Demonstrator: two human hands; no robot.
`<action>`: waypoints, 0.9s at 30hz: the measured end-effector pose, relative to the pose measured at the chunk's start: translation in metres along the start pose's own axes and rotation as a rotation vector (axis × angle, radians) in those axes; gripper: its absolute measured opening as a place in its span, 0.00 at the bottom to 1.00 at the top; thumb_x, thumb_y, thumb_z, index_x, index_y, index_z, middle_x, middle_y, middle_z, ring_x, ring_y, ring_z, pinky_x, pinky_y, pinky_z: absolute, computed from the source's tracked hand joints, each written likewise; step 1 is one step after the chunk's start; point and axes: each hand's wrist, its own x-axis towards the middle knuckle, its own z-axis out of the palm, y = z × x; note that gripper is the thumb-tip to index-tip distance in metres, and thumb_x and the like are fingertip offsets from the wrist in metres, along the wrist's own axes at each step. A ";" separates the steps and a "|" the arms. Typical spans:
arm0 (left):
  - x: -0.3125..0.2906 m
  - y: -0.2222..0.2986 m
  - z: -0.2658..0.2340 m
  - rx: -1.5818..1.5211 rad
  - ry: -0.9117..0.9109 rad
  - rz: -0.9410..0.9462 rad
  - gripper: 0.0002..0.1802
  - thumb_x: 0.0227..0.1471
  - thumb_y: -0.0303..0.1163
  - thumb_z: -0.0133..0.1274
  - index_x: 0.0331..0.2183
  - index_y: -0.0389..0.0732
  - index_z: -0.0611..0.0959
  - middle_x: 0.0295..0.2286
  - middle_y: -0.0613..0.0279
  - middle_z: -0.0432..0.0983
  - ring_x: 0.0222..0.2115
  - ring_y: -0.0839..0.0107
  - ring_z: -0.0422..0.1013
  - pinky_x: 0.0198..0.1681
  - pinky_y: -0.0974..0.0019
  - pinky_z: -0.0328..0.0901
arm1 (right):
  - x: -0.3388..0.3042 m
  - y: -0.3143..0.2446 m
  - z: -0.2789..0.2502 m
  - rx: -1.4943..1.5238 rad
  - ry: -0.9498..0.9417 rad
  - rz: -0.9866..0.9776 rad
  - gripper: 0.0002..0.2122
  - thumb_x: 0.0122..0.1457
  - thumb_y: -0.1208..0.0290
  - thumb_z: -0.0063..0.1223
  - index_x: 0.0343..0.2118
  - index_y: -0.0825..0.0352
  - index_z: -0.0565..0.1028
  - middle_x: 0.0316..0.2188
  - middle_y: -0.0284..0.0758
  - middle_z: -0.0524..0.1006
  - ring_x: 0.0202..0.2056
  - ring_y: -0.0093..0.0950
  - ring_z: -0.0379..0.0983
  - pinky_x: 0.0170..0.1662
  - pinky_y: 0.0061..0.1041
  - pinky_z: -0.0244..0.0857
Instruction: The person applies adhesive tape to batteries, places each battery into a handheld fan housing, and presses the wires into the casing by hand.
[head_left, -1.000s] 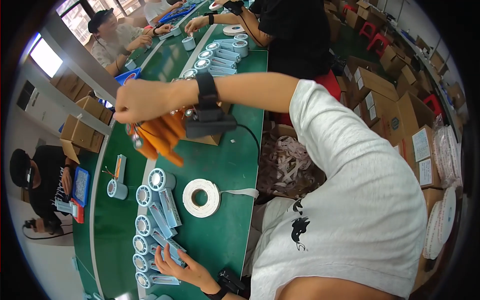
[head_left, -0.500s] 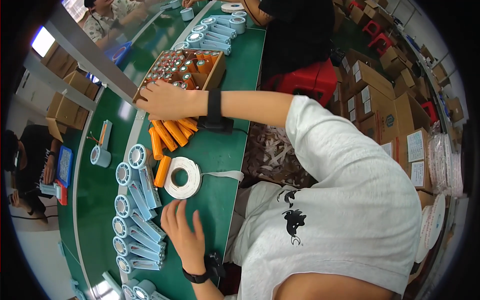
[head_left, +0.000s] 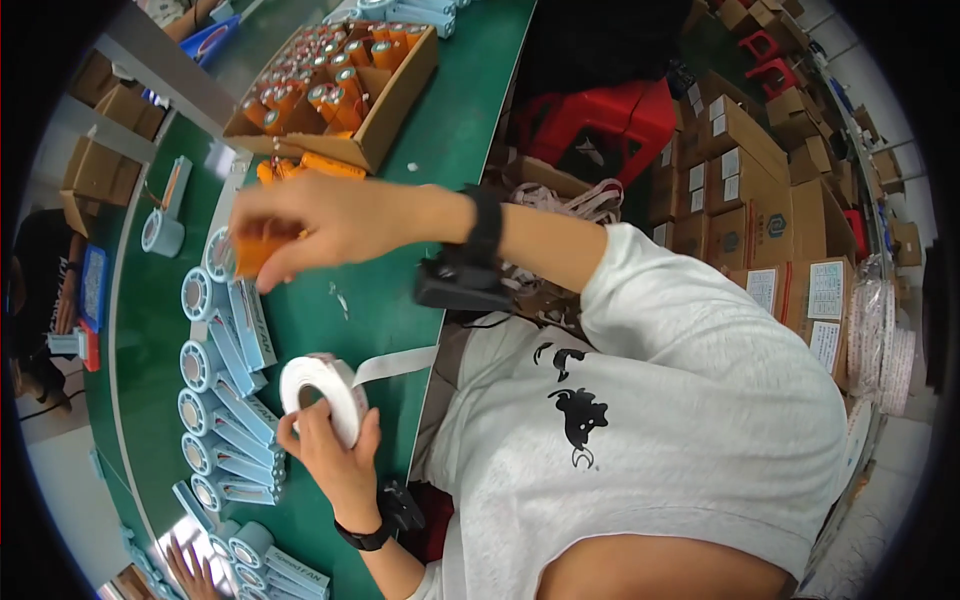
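Observation:
My left hand [head_left: 335, 455] grips a roll of white tape [head_left: 349, 405], tilted up off the green bench, with fingers in its core. A loose tape end trails from the roll to the bench edge. Farther up the view, my right hand [head_left: 320, 225], a little blurred, is closed on an orange battery [head_left: 258, 250] above the light-blue handheld fans. Those fans [head_left: 225, 420] lie in a row beside both hands. Behind my right hand, loose orange batteries [head_left: 325, 165] lie against a cardboard box [head_left: 400, 105] holding many orange batteries with wires.
Another fan [head_left: 163, 230] lies across the metal strip. More fans [head_left: 260, 555] sit at the lower left, near another person's hand [head_left: 190, 572]. A red stool [head_left: 600, 120] and stacked cartons [head_left: 770, 220] stand beyond the bench edge.
My left hand has taken hold of the tape roll and tilted it up. My right hand has come away from the battery box toward the fans, now with an orange battery in it.

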 end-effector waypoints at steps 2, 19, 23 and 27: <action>-0.010 -0.003 -0.003 -0.009 0.013 -0.089 0.25 0.41 0.31 0.57 0.43 0.34 0.69 0.37 0.52 0.67 0.39 0.57 0.61 0.50 0.58 0.47 | -0.019 -0.007 0.003 0.371 0.108 0.154 0.13 0.50 0.68 0.57 0.34 0.69 0.67 0.27 0.33 0.73 0.25 0.22 0.69 0.32 0.26 0.63; 0.013 -0.013 -0.015 0.030 0.632 -0.508 0.24 0.44 0.27 0.55 0.45 0.33 0.70 0.36 0.59 0.76 0.40 0.67 0.65 0.46 0.65 0.54 | -0.066 -0.034 0.058 0.060 -0.234 0.433 0.11 0.48 0.69 0.57 0.29 0.71 0.73 0.18 0.36 0.72 0.22 0.17 0.66 0.27 0.20 0.61; 0.020 -0.009 0.000 -0.049 0.632 -0.384 0.24 0.43 0.26 0.56 0.44 0.32 0.71 0.34 0.61 0.77 0.38 0.67 0.64 0.44 0.66 0.55 | -0.074 -0.021 0.034 -0.171 -0.084 0.450 0.16 0.50 0.69 0.55 0.41 0.71 0.70 0.28 0.38 0.75 0.28 0.19 0.70 0.32 0.21 0.63; 0.012 -0.006 0.004 0.057 0.587 -0.306 0.25 0.40 0.25 0.58 0.43 0.32 0.71 0.32 0.60 0.77 0.35 0.66 0.63 0.45 0.66 0.52 | -0.047 -0.019 0.042 0.292 0.033 0.440 0.20 0.50 0.75 0.54 0.47 0.72 0.65 0.36 0.37 0.75 0.35 0.21 0.71 0.39 0.21 0.65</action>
